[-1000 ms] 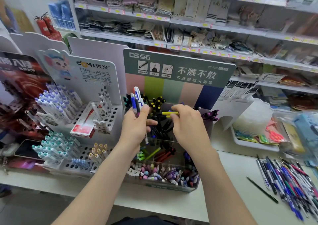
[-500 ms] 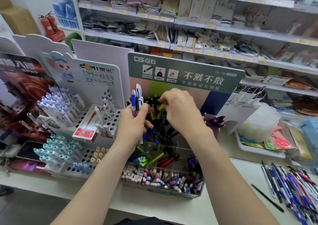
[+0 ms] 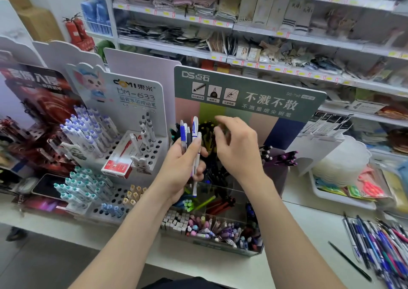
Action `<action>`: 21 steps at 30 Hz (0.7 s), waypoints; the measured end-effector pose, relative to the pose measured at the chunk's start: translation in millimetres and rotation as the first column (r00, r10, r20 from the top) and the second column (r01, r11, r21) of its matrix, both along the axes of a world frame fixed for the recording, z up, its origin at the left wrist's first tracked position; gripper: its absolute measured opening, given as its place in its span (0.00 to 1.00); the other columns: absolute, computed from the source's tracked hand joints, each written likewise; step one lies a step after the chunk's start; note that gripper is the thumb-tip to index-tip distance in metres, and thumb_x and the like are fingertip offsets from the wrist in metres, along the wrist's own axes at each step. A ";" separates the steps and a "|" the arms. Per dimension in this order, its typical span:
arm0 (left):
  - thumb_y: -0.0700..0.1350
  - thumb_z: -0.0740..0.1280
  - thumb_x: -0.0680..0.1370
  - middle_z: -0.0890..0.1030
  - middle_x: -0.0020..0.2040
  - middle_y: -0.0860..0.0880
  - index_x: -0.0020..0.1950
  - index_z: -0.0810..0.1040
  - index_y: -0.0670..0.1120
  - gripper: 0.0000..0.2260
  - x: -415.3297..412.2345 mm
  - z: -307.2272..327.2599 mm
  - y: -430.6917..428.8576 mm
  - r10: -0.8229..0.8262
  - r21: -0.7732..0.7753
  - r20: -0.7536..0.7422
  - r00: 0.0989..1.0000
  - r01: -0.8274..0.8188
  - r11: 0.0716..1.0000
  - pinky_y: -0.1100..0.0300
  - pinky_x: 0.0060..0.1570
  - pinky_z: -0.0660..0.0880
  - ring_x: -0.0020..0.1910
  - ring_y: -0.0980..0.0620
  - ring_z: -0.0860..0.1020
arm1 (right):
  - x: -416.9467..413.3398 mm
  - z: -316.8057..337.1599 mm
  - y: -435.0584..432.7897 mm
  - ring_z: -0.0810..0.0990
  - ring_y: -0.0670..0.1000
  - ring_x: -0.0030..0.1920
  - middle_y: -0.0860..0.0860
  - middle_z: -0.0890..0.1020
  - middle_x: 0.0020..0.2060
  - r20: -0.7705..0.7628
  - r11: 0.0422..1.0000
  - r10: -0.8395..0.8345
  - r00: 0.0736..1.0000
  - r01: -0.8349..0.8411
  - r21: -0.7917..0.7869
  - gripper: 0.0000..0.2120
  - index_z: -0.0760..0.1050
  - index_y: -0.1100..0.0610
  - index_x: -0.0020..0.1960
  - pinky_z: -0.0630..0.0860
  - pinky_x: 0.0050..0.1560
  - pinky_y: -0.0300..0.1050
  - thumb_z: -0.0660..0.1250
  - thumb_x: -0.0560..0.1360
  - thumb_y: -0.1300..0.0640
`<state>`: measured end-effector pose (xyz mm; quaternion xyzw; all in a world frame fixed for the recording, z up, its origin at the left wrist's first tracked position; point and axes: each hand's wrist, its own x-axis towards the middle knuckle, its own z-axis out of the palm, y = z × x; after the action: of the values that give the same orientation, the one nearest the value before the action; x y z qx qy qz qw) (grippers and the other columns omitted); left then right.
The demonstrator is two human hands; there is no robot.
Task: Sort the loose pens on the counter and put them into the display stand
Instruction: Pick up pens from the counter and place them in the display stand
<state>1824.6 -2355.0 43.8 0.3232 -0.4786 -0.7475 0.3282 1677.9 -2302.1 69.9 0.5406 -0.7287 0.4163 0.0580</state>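
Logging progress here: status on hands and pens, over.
Left hand grips a bunch of pens. Right hand open over display stand. Loose pens lie on counter. Nothing blocking.

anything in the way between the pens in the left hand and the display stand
Only the open right hand, hovering over the back of the display stand beside the pens in the left hand.

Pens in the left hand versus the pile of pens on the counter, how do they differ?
The held pens stand roughly upright, gripped by the left hand; the counter pile lies flat and untouched. The held pens are few; the counter pile holds many. Both include blue pens.
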 end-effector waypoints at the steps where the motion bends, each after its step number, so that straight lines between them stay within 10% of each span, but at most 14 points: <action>1: 0.50 0.64 0.87 0.79 0.44 0.47 0.59 0.72 0.43 0.10 1.1 -0.1 0.8 -0.033 0.015 -0.021 0.999 0.033 0.999 0.61 0.25 0.67 0.29 0.53 0.71 | 6.5 3.2 7.9 0.82 0.46 0.51 0.49 0.86 0.53 0.079 0.998 -0.027 0.997 0.032 -0.051 0.10 0.84 0.57 0.62 0.76 0.56 0.38 0.68 0.83 0.58; 8: 0.50 0.60 0.88 0.77 0.33 0.46 0.52 0.73 0.39 0.14 4.8 4.1 26.0 -0.329 -0.018 -0.054 0.943 0.329 0.944 0.62 0.23 0.66 0.25 0.53 0.70 | 23.7 -14.7 50.6 0.81 0.52 0.35 0.48 0.80 0.31 0.728 0.991 0.058 0.683 -0.126 0.040 0.11 0.87 0.49 0.51 0.81 0.44 0.55 0.66 0.85 0.49; 13: 0.49 0.61 0.88 0.84 0.40 0.43 0.62 0.74 0.39 0.13 -3.7 -3.5 46.5 -0.362 -0.021 0.046 0.931 0.364 0.931 0.60 0.26 0.76 0.29 0.49 0.80 | 18.5 -24.4 70.1 0.84 0.42 0.42 0.41 0.86 0.39 0.577 0.986 -0.167 0.800 0.140 0.091 0.07 0.84 0.47 0.47 0.79 0.45 0.37 0.69 0.82 0.53; 17: 0.46 0.65 0.86 0.85 0.55 0.38 0.68 0.75 0.43 0.12 -7.6 -13.0 57.6 -0.420 -0.042 0.101 0.902 0.426 0.904 0.58 0.28 0.78 0.38 0.45 0.83 | 14.4 -30.9 81.6 0.85 0.46 0.42 0.47 0.85 0.41 0.741 0.950 -0.197 0.642 0.311 -0.016 0.04 0.78 0.47 0.52 0.85 0.43 0.53 0.66 0.85 0.49; 21: 0.44 0.66 0.86 0.82 0.46 0.40 0.66 0.72 0.43 0.10 -11.7 -20.8 73.7 -0.409 -0.036 0.119 0.905 0.415 0.909 0.60 0.23 0.67 0.30 0.50 0.74 | 20.2 -34.5 96.4 0.86 0.49 0.39 0.50 0.88 0.41 0.853 0.967 -0.073 0.516 0.246 -0.066 0.06 0.83 0.49 0.54 0.83 0.38 0.50 0.70 0.83 0.48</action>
<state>1812.9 -2281.4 23.0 0.2450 -0.5756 -0.7664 0.1460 1698.1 -2205.8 35.5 0.1946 -0.6717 0.6817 -0.2151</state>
